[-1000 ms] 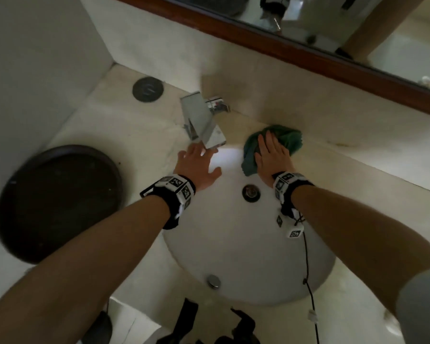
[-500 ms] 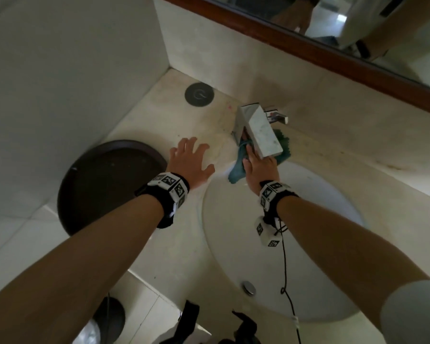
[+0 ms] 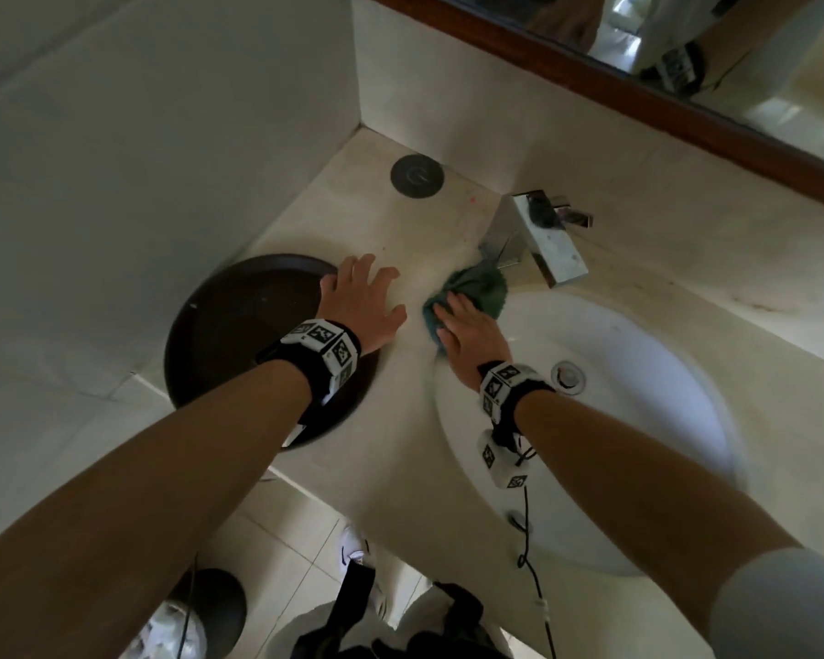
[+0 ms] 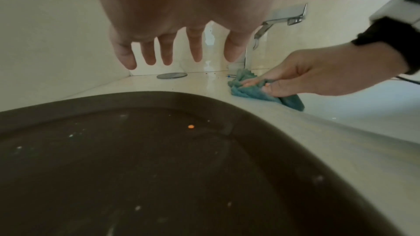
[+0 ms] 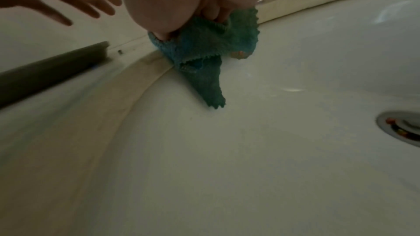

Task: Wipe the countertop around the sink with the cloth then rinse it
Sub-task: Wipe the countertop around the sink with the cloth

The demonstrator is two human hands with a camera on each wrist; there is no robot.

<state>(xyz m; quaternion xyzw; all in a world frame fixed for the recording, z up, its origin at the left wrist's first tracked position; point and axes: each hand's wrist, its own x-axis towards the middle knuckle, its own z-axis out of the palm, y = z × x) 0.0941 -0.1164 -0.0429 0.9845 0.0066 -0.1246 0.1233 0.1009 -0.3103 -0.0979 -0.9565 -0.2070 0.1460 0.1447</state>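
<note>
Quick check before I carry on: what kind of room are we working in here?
Most likely a bathroom: a round white sink sunk into a pale stone countertop, a chrome tap behind it, and a wood-framed mirror on the wall above.

Your left hand (image 3: 360,304) is extended forward, palm down, fingers straight and spread, holding nothing. Your right hand (image 3: 467,332) is palm down, its fingers (image 4: 252,82) bent and bearing down on the cloth (image 3: 476,290) beneath them. Both forearms reach forward, roughly parallel, each wrist wearing a marked band.
</note>
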